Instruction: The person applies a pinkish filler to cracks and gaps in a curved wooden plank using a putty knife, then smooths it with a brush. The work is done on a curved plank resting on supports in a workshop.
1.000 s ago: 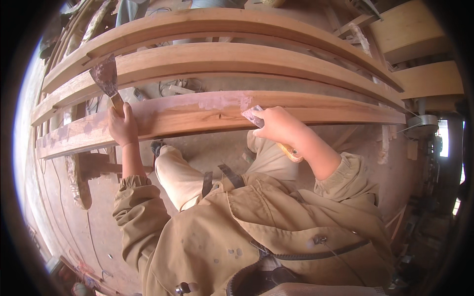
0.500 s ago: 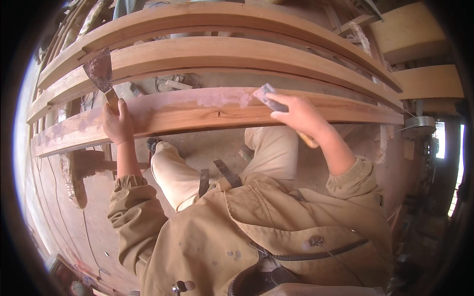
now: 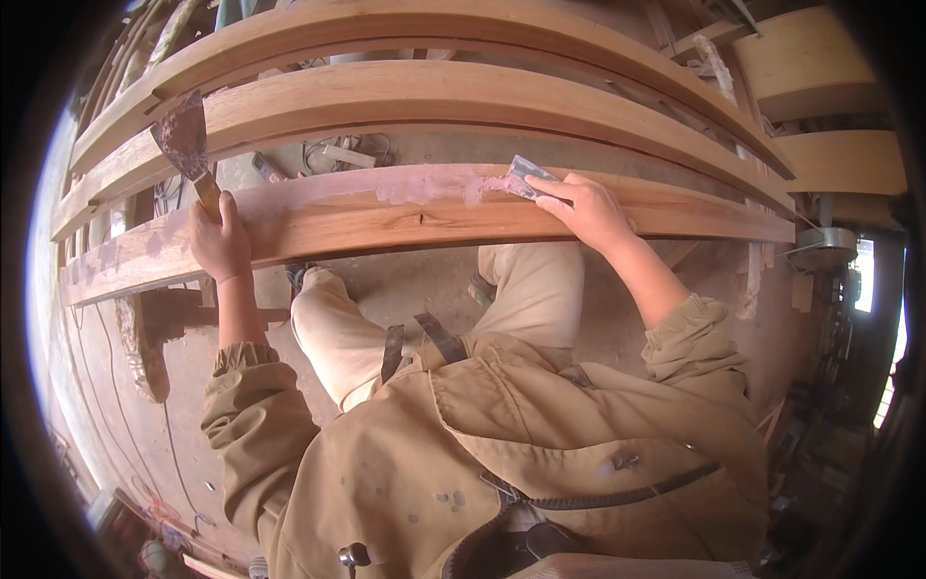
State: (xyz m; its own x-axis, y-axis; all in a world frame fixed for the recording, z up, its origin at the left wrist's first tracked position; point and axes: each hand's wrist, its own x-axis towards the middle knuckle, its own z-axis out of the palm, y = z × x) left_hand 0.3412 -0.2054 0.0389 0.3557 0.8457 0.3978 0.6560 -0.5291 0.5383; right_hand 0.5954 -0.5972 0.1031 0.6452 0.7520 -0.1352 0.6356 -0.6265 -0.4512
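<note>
Across in front of me lies a long wooden beam (image 3: pixel 386 222), its upper face smeared with pinkish filler (image 3: pixel 405 183) from the left to just past the middle. My left hand (image 3: pixel 220 239) is closed round the wooden handle of a wide putty knife (image 3: pixel 183 140), whose blade points up and carries a reddish paste. That hand is at the beam's left part. My right hand (image 3: pixel 588 207) grips a second, smaller putty knife (image 3: pixel 529 178), fingers pressed along its grey blade. The blade's edge meets the beam's top where the filler ends.
Two more beams (image 3: pixel 405 96) run parallel beyond the first. On the floor behind lie a power strip (image 3: pixel 349 156) with cables and a small handheld device (image 3: pixel 267 168). Pale boards (image 3: pixel 834 159) stand at the far right, near a round metal can (image 3: pixel 825 249).
My right hand has turned its putty knife flatter and brought the blade down onto the beam, slightly rightward. My left hand with its putty knife has shifted a little left.
</note>
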